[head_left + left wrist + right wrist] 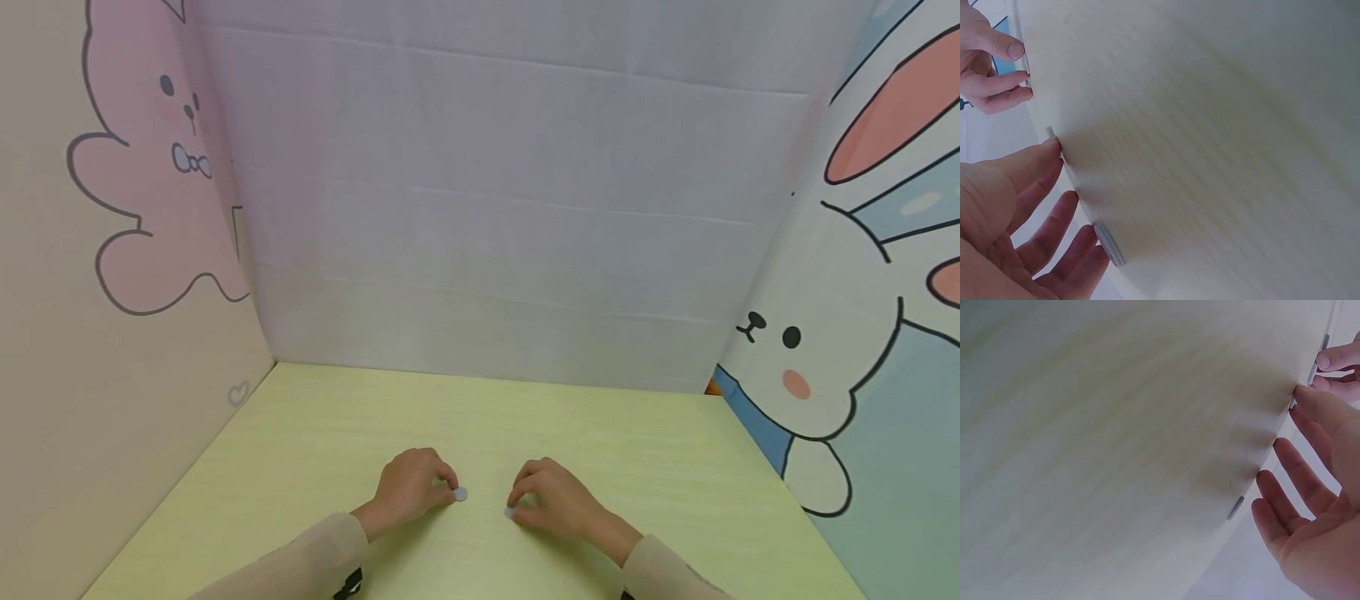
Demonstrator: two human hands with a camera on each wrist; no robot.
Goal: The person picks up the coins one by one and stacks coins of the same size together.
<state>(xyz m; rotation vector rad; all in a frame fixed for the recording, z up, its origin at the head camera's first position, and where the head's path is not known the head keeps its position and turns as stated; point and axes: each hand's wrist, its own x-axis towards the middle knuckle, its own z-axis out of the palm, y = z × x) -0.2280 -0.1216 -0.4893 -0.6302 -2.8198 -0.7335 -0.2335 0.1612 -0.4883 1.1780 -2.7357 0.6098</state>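
My left hand (pixel 408 487) pinches a small pale grey round disc (pixel 461 493) at the table surface between thumb and forefinger. Across a short gap, my right hand (pixel 557 502) pinches a similar disc (pixel 509 512), mostly covered by the fingertips. In the left wrist view, a short stack of discs (pixel 1110 245) sits on the table beside the outer fingers of the left hand. A separate disc (pixel 1235 508) lies by the outer fingers of the right hand in the right wrist view. Both of these are hidden from the head view.
Under both hands is a pale yellow tabletop (pixel 450 417). A white sheet (pixel 487 208) closes off the back. To the left stands a panel with a pink cartoon animal (pixel 161 208), and to the right one with a white rabbit (pixel 825 350).
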